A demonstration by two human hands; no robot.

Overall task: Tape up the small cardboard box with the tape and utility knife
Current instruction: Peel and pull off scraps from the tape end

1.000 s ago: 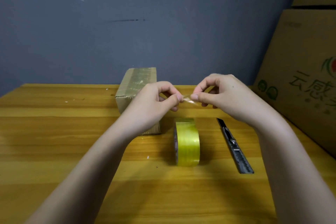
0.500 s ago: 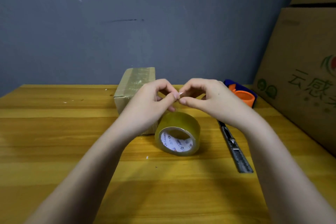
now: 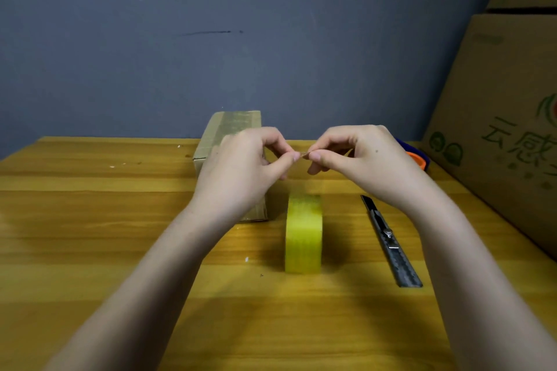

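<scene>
Both hands were raised above the wooden surface (image 3: 90,220), fingertips almost meeting. The left hand (image 3: 241,169) and the right hand (image 3: 361,159) each had thumb and forefinger pinched on a small, thin scrap of tape (image 3: 304,154) stretched between them, the other fingers curled. Below the hands the roll of yellow tape (image 3: 303,235) stood on edge on the surface. The small cardboard box (image 3: 229,129) lay just left of the roll, partly hidden behind the left hand. The utility knife (image 3: 388,244) lay flat to the right of the roll, apart from it. A large printed carton (image 3: 506,129) leaned at the far right.
</scene>
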